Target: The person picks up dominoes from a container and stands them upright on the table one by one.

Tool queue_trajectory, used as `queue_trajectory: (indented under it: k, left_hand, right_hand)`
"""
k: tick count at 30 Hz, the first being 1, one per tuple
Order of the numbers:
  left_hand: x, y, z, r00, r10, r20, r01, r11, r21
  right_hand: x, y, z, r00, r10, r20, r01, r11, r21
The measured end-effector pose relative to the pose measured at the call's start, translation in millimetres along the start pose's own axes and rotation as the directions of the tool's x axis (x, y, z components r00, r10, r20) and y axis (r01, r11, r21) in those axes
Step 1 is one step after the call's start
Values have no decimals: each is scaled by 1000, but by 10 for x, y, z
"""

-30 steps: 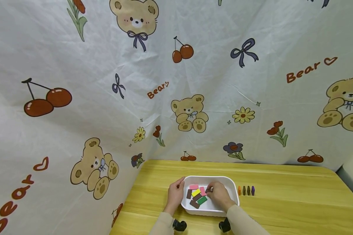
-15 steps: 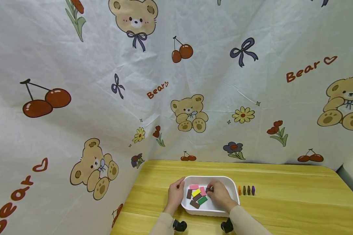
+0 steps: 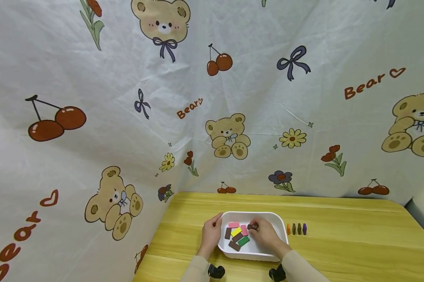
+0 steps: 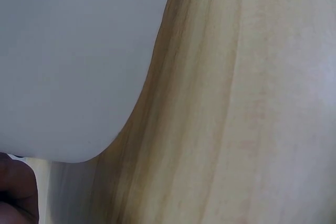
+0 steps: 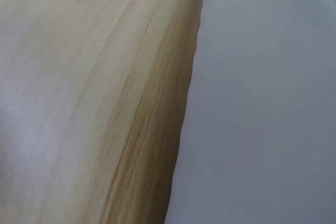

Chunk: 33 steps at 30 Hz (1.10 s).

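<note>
In the head view, my left hand [image 3: 211, 235] holds the left rim of a white plastic tray [image 3: 247, 256]. Inside the tray my right hand [image 3: 266, 235] pinches a dark brown domino [image 3: 251, 226] between thumb and fingers. Left of that hand lie several flat dominoes: pink [image 3: 234, 225], yellow [image 3: 236, 232], green [image 3: 243, 241] and brown [image 3: 234, 245] ones. The left wrist view shows the tray's outer wall [image 4: 68, 66] and a bit of a finger [image 4: 18, 187]. Only tray wall [image 5: 262, 103] and wood appear in the right wrist view.
Right of the tray, several dominoes stand on edge in a row, from an orange one [image 3: 288, 229] to a purple one [image 3: 305, 229]. The wooden table [image 3: 356, 235] extends to the right. A bear-printed cloth [image 3: 261, 98] hangs behind and at the left.
My right wrist and sleeve have shifted slightly to the right, and the brown domino in my fingers has moved a little. My left hand and the tray have stayed nearly still.
</note>
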<state>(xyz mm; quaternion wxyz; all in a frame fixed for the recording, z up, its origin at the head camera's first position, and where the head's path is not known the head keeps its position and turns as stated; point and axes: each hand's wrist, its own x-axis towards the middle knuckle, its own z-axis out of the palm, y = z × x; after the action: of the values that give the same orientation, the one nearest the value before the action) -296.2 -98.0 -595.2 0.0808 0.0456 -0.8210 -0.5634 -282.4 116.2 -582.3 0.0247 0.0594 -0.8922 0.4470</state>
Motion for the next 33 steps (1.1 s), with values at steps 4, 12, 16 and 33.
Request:
queue_trajectory:
  k: [4, 12, 16, 33]
  left_hand:
    - [-23, 44, -10, 1000, 11, -10, -11, 1000, 12]
    - [25, -44, -3, 999, 38, -10, -37, 999, 34]
    - [-19, 59, -33, 1000, 30, 1, -30, 999, 21]
    - [-324, 591, -151, 999, 35, -14, -35, 999, 20]
  right_hand:
    - [-43, -72, -41, 1000, -9, -14, 9, 1000, 17]
    - [-60, -151, -76, 999, -28, -44, 30, 997, 67]
    - [-72, -162, -82, 999, -21, -41, 25, 995, 95]
    - [-236, -127, -336, 998, -16, -68, 26, 990, 139]
